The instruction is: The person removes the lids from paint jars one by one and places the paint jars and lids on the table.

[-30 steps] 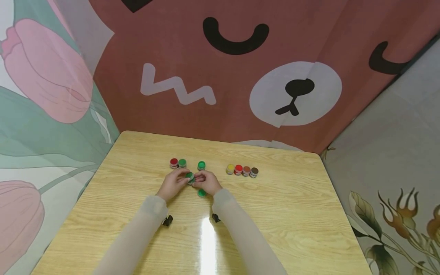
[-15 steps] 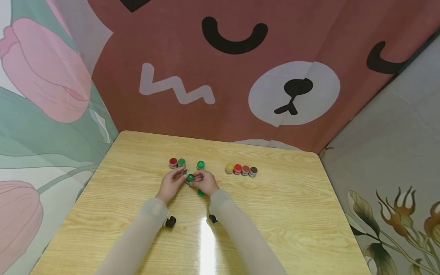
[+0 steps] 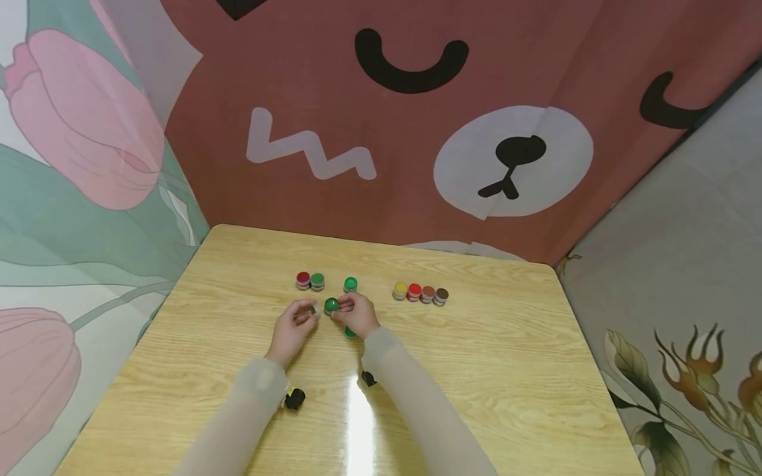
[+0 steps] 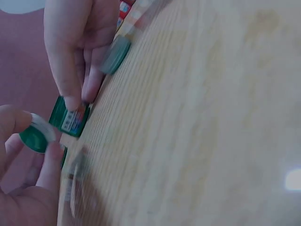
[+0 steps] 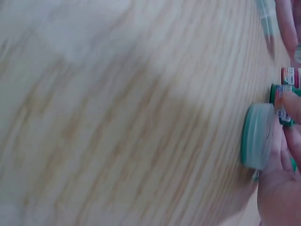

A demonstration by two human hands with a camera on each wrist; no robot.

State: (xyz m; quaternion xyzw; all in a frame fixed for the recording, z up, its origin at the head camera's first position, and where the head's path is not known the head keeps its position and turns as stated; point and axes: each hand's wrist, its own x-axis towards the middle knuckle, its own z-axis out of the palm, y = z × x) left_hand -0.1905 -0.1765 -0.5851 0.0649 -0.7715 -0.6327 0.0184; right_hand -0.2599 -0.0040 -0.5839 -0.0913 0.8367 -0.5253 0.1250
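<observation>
In the head view, my right hand (image 3: 358,315) pinches a small green paint jar (image 3: 331,305) at its side; its wet-looking green top shows. Just left of it, my left hand (image 3: 294,328) holds a round lid between thumb and fingers. The left wrist view shows this lid (image 4: 35,134) tilted, with a whitish rim and green on its face. There the right fingers press on the labelled side of the jar (image 4: 70,118). A second clear-and-green lid (image 5: 257,136) lies on the table beside the right hand, partly hidden by it in the head view.
Behind the hands stands another green jar (image 3: 350,284). A dark red jar (image 3: 303,280) and a green jar (image 3: 317,281) stand together to its left. A row of yellow (image 3: 400,291), red, brown and dark brown jars is on the right. The wooden table (image 3: 506,370) meets a patterned curtain.
The left hand has drawn away from the jar to the left, taking the lid off it. The jar stays in the right hand, its green top now uncovered.
</observation>
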